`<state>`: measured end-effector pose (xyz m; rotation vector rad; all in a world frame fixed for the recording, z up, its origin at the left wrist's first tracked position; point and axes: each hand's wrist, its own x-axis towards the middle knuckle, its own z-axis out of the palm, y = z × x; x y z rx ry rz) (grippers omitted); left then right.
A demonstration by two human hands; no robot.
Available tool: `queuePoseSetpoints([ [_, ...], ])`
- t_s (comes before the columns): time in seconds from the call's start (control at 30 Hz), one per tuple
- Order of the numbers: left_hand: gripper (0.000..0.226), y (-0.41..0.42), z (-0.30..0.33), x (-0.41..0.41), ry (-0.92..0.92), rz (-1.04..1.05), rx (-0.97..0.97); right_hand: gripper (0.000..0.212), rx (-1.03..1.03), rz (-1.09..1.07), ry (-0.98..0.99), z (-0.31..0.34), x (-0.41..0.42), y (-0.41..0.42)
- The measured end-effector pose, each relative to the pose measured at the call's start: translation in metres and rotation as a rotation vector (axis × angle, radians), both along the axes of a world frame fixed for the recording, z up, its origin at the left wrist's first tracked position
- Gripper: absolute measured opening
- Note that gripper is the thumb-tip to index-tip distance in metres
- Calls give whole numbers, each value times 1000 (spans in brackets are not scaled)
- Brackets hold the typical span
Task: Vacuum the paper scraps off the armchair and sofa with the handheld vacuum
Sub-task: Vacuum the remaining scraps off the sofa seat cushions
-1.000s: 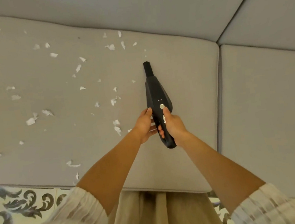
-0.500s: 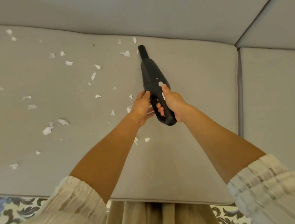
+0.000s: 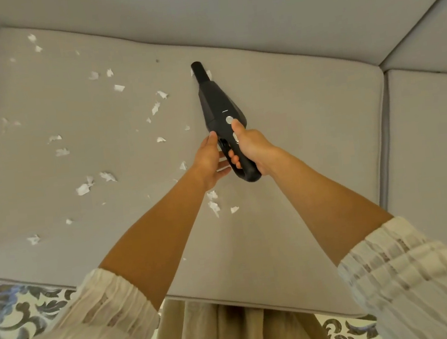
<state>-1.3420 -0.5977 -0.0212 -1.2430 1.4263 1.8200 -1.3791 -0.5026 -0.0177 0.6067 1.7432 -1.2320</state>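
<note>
closest to us are our white sleeves (image 3: 412,273) and both arms reaching over the grey sofa cushion (image 3: 310,137). our right hand (image 3: 253,149) has its fingers wrapped round the handle of the black handheld vacuum (image 3: 220,114), thumb up by the button. our left hand (image 3: 210,161) rests fairly straight fingers on its side. paper scraps (image 3: 85,188) litter the cushion's left half, and the nozzle (image 3: 198,71) touches one near the backrest (image 3: 227,15).
</note>
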Motion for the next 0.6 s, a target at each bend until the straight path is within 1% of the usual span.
queuePoseSetpoints([
  [0.07, 29, 0, 1, 7, -11, 2, 5, 61, 13, -5, 12, -1, 8, -3],
  [0.23, 37, 12, 7, 23, -16, 0, 21, 65, 27, -85, -33, 2, 29, 9],
  [0.4, 31, 37, 17, 46, -20, -33, 45, 66, 20, -102, -62, 17, 55, 39],
  [0.6, 35, 68, 20, 80, -25, -86, 53, 64, 32, -100, -106, 31, 87, 75],
])
